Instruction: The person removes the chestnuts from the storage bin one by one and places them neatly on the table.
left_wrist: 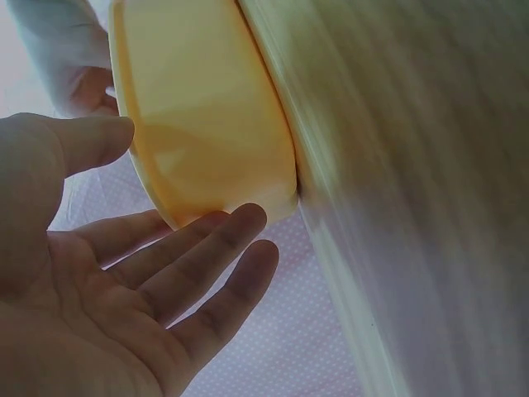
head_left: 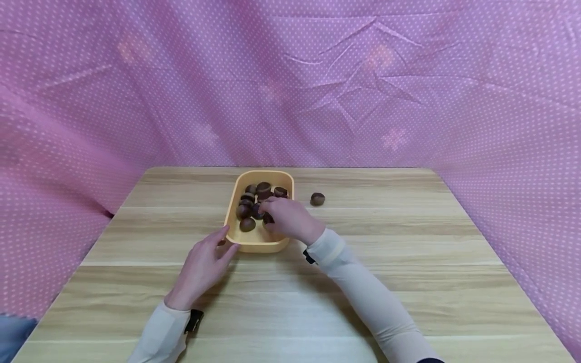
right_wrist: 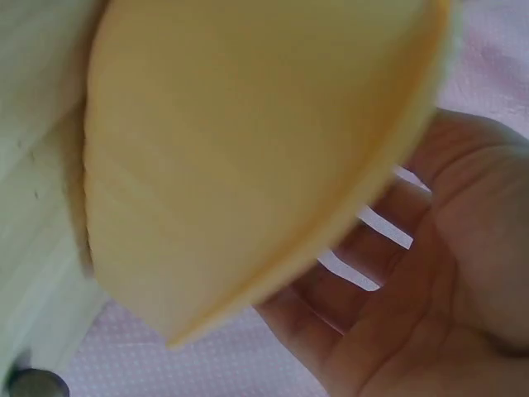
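Observation:
In the head view, a yellow rectangular tray holds several dark brown chestnuts, some with a paler band. My left hand is at its near left corner. The left wrist view has the thumb against the rim and nearly straight fingers along the outer wall. Reaching over the right rim, my right hand has its fingers down among the chestnuts. One chestnut shows between its thumb and fingers, but I cannot tell whether it is pinched. The tray wall hides these fingertips in the right wrist view.
A single chestnut lies on the wooden table, to the right of the tray. Pink dotted cloth hangs behind the table and along both sides.

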Demonstrator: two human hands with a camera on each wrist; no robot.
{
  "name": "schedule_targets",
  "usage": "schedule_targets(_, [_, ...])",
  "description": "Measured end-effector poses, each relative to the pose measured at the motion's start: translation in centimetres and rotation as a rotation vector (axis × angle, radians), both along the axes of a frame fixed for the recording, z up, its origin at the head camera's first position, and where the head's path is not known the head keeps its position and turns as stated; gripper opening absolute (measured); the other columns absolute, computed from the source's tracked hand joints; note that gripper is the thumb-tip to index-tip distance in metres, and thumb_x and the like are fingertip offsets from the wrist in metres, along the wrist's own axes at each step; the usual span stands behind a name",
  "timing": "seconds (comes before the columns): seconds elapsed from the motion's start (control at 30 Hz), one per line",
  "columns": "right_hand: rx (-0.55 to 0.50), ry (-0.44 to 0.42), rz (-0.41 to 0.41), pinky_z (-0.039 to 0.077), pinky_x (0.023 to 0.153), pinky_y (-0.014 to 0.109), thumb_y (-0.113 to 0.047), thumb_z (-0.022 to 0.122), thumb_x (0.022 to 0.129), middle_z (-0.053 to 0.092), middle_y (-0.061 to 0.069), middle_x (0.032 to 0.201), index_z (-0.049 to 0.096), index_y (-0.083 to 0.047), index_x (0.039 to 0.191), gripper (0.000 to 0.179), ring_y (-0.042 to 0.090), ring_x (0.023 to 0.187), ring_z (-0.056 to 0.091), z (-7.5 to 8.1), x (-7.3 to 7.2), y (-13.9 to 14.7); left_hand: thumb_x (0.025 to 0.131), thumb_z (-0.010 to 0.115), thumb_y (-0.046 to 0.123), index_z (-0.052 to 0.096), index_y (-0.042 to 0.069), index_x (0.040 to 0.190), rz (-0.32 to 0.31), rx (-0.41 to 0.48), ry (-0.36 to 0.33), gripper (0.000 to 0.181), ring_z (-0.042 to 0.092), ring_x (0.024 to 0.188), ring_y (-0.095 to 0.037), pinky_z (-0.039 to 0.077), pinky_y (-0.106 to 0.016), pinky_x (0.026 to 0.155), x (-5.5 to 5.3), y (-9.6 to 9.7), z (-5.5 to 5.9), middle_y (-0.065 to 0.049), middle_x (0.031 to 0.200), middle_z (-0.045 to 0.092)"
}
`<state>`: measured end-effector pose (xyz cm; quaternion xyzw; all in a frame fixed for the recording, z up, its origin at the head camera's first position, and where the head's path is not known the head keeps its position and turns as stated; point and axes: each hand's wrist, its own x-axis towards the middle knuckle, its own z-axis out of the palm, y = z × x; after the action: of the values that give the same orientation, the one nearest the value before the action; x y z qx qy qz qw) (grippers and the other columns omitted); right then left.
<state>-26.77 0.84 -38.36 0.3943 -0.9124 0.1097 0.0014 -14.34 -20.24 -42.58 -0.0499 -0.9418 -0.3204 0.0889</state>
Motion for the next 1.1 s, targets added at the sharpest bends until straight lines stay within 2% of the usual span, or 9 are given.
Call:
schedule_targets(0.1, [0.013,-0.003,-0.007,0.059,0.084,0.042,-0.016,0.078,0.090,0.067,0.003,0.130,0.073,-0.015,0.123,0.034,0.024,0.108,0.068,-0.5,-0.1,-0.2,0.102,0.065,0.029,0.046,-0.006,0.149,-0.005,-0.003,0.009,0.062,0.062,0.122,-0.041,0.049,-0.057,0.104,-0.1,0.0,0.0,-0.027,0.141,0.058])
schedule_targets(0.33, [0.069,0.017,-0.036,0.059,0.079,0.042,-0.018,0.081,0.089,0.068,0.003,0.117,0.075,-0.018,0.123,0.035,0.024,0.100,0.068,-1.1,-0.3,-0.2,0.102,0.065,0.030,0.046,-0.006,0.149,-0.012,-0.013,0.020,0.063,0.062,0.122,-0.042,0.049,-0.058,0.103,-0.2,0.0,0.3,-0.028,0.141,0.058])
schedule_targets(0.67, [0.127,0.026,-0.072,0.060,0.075,0.044,-0.020,0.079,0.090,0.067,0.002,0.123,0.072,-0.022,0.128,0.039,0.024,0.098,0.068,-1.8,-0.7,-0.6,0.102,0.065,0.031,0.046,-0.004,0.150,-0.007,-0.016,0.002,0.063,0.060,0.126,-0.042,0.046,-0.058,0.107,-0.3,0.0,0.2,-0.027,0.144,0.056])
schedule_targets(0.87, [0.131,0.027,-0.069,0.059,0.080,0.044,-0.018,0.080,0.089,0.069,0.002,0.125,0.071,-0.020,0.126,0.038,0.024,0.108,0.067,-2.0,-0.6,-0.8,0.102,0.065,0.031,0.044,-0.004,0.151,-0.002,-0.011,-0.011,0.063,0.059,0.127,-0.042,0.045,-0.058,0.108,-0.3,-0.1,0.1,-0.026,0.145,0.055])
schedule_targets(1.1, [0.116,0.008,-0.039,0.059,0.079,0.042,-0.017,0.078,0.090,0.070,0.002,0.122,0.070,-0.019,0.125,0.036,0.024,0.105,0.067,-1.9,-0.6,-0.7,0.102,0.065,0.030,0.045,-0.004,0.151,0.004,-0.003,-0.010,0.063,0.060,0.126,-0.041,0.047,-0.057,0.107,-0.1,-0.1,-0.1,-0.026,0.145,0.055])
